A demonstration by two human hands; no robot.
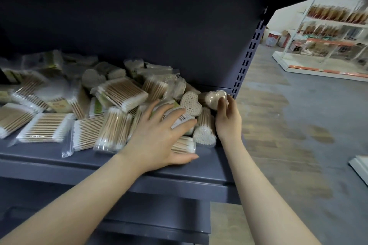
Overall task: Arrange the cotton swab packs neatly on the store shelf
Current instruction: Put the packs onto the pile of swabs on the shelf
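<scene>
Several cotton swab packs lie in a loose heap on the dark grey shelf (45, 153): flat clear bags (42, 129) at the left and heart-shaped tubs (190, 102) at the right end. My left hand (159, 135) lies spread, palm down, over a pack with a barcode label (182, 119), fingers fairly straight. My right hand (227, 117) reaches to the shelf's right end, and its fingertips pinch a heart-shaped tub (214, 97) lying on its side near the upright.
The shelf's perforated upright (247, 59) stands just right of my right hand. A lower shelf (159, 215) sits below. Across the aisle floor (298, 117) stands a white rack with goods (328, 32) and cardboard boxes (278, 39).
</scene>
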